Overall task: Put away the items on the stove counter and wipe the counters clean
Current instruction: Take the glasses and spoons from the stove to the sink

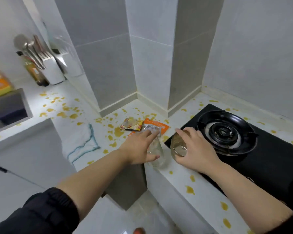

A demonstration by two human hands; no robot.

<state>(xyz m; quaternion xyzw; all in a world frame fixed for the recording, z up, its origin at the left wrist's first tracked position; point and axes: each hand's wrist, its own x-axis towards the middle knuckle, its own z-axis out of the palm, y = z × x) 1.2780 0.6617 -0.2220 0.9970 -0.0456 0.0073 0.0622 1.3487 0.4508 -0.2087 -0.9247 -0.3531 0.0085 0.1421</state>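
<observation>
Worktop (176,184): white, L-shaped, runs left and forward from the stove; spattered all over.
Stove (264,159): black glass top at right, one burner (225,132).
Sink (10,107): well left of the stove, past the corner.
Cloth (81,141): one, white with a blue edge, lying flat between the sink and the stove, untouched.
Knife block (51,70): far left of the stove against the wall, utensils standing beside it.
Right hand (198,149): at the stove's left front corner; grip clamped round the brown glass (177,144), finger over the top, thumb under, the glass tilted with its mouth facing left.
Left hand (139,149): just left of the stove; fingers spread over the clear glass (159,147), thumb at its near side. Too blurred to say whether that grip is clamped.
Clear glass: on the worktop near its front edge, just left of the stove and the brown glass.
Key relation: the clear glass lies under and just right of the left palm, long axis running away from the person; the left hand is the nearer one.
Packets: two, a yellow packet (131,125) and an orange packet (156,127), left of the stove, just beyond the left fingertips.
Spills (118,131): yellow blots, too many to count.
Count: two glasses, two packets, one cloth.
Judgement: still clearing items; no wiping begun.
</observation>
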